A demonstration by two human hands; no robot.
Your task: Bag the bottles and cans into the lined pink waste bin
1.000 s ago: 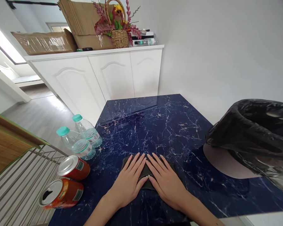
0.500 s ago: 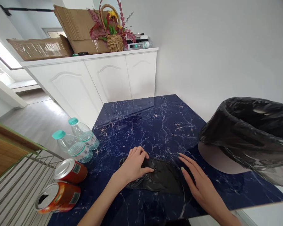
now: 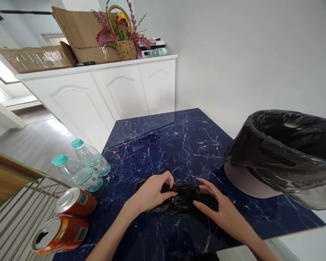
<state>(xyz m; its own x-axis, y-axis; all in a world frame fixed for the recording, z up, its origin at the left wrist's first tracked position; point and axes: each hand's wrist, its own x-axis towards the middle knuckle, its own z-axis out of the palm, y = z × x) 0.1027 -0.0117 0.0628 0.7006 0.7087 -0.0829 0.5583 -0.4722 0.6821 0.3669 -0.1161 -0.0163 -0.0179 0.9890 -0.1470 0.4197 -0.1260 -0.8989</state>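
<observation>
A person's two hands work at a folded black plastic bag (image 3: 183, 204) on a dark blue marbled table (image 3: 157, 152), lower center of the frame.

The left hand (image 3: 155, 191) rests on the bag's left part, fingers curled and thumb extended; whether they pinch the plastic cannot be told. The right hand (image 3: 220, 204), thumb and fingers spread apart, is at the bag's right end. At lower left lie two drink cans (image 3: 77, 203) (image 3: 66, 235), with two clear bottles (image 3: 75, 172) (image 3: 92, 157) just above; a bin (image 3: 244, 179) lined with black plastic (image 3: 263, 148) fills the right side.
</observation>
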